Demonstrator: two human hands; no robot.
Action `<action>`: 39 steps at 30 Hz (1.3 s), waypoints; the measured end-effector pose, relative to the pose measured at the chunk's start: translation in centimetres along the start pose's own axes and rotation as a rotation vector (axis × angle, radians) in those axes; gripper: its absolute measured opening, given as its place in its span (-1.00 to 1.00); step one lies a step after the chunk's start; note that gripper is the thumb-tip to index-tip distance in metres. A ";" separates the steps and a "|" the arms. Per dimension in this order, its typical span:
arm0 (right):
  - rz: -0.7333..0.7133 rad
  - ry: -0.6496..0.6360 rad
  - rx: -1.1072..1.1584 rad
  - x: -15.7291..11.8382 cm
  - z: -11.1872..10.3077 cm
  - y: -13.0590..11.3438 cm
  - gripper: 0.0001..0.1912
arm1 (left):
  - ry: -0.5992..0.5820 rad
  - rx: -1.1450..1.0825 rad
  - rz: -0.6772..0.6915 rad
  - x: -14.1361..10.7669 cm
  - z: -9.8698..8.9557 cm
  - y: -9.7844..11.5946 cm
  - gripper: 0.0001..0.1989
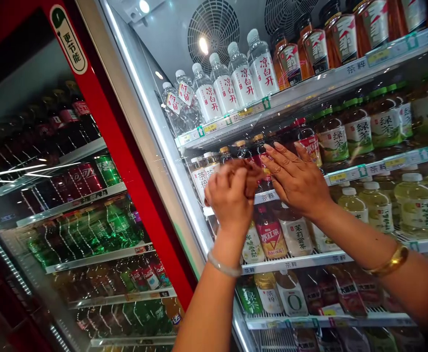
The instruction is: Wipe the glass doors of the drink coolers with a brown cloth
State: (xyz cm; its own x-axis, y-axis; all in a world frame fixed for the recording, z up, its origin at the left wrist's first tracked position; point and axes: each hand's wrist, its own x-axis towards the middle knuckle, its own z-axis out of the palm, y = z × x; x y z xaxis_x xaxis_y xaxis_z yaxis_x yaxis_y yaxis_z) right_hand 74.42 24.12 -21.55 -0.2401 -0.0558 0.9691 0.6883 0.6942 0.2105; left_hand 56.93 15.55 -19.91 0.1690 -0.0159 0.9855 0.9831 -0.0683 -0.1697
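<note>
Before the second shelf down in a lit drinks fridge, two bare hands are reaching up in front of the bottles. The left hand is curling its fingers inward; whether they are closing on anything I cannot tell, as a blurred dark patch is showing just beside them. The right hand is spreading flat, fingers extended, with nothing visible in its grip. A red-label bottle is standing on that shelf near the right hand's fingers, beside the green tea bottles, while water bottles are lining the shelf above. To judge by what is showing, the rows are looking well filled, with many labels facing forward; how much is done or left at the spot behind the hands is not showing, because they are covering part of that row.
</note>
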 end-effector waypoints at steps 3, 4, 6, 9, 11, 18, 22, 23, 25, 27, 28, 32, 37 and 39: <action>-0.059 0.040 0.006 -0.5 -0.1 0.2 -0.20 | -0.077 -0.011 0.155 -5.5 -1.2 -0.1 -0.75; -0.068 0.048 0.012 -0.5 0.0 0.1 -0.22 | -0.091 -0.006 0.183 -6.1 -1.6 -0.6 -0.76; -0.050 0.048 0.026 0.3 0.3 -0.6 -0.29 | -0.081 0.031 0.146 -4.6 -2.0 -2.2 -0.77; 0.027 0.054 0.053 2.8 1.5 -2.8 -0.38 | 0.004 0.068 -0.014 1.2 -1.8 -4.5 -0.71; 0.088 0.083 0.063 4.4 2.7 -4.7 -0.37 | 0.024 0.066 -0.055 3.5 -1.4 -5.0 -0.70; -0.021 0.046 0.058 3.0 4.6 -7.8 -0.24 | -0.060 0.036 0.056 -7.1 -3.1 -4.2 -0.73; -0.043 0.035 0.067 2.0 4.5 -8.0 -0.19 | -0.101 0.110 0.006 -4.1 -4.7 -8.7 -0.66; -0.040 0.036 0.074 2.1 4.5 -8.0 -0.20 | -0.037 0.124 -0.088 -2.2 -4.9 -10.2 -0.65; -0.037 0.040 0.076 2.3 4.5 -8.0 -0.22 | 0.040 0.138 -0.176 0.6 -5.1 -12.7 -0.65; -0.038 0.046 0.056 2.2 4.5 -8.0 -0.23 | 0.060 0.139 -0.162 0.5 -5.2 -13.9 -0.64; -0.038 0.053 0.040 2.0 4.5 -8.1 -0.23 | 0.059 0.138 -0.142 -0.7 -5.3 -13.9 -0.63; -0.023 0.051 0.013 0.7 4.8 -9.1 -0.17 | 0.016 0.103 -0.063 -8.4 -6.0 -12.3 -0.68; 0.162 0.082 0.089 1.1 6.2 -13.0 -0.09 | -0.025 0.053 -0.068 -5.2 -5.6 -11.9 -0.68; 0.254 0.102 0.095 1.8 6.8 -14.5 -0.07 | -0.024 0.072 -0.161 -1.2 -5.0 -12.2 -0.66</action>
State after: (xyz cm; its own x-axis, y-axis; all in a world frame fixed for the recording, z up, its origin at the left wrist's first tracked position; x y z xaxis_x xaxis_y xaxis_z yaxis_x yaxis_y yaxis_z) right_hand 59.31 18.83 -23.69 0.0055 0.0602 0.9982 0.6493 0.7590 -0.0494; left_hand 44.43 11.41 -19.07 0.0094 0.0131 0.9999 1.0000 0.0031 -0.0094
